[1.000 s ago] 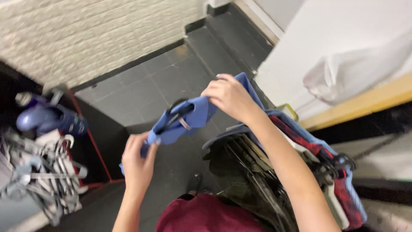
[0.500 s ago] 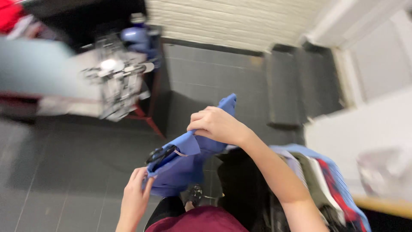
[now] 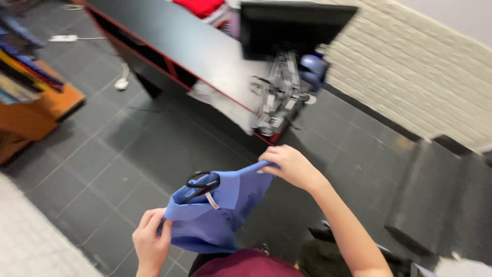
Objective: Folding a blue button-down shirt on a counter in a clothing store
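blue garment (image 3: 215,215): soft matt cloth, creasing between the hands | hanger (image 3: 201,185) in its neck: looking like smooth black plastic | floor (image 3: 128,149) under the garment: showing dark matt stone-like tiles | desk (image 3: 174,41) beyond the garment: presenting a smooth black top | wall (image 3: 410,72) behind desk: showing rough pale brick

Blue shirt (image 3: 215,215) now lower; hands spread wider.
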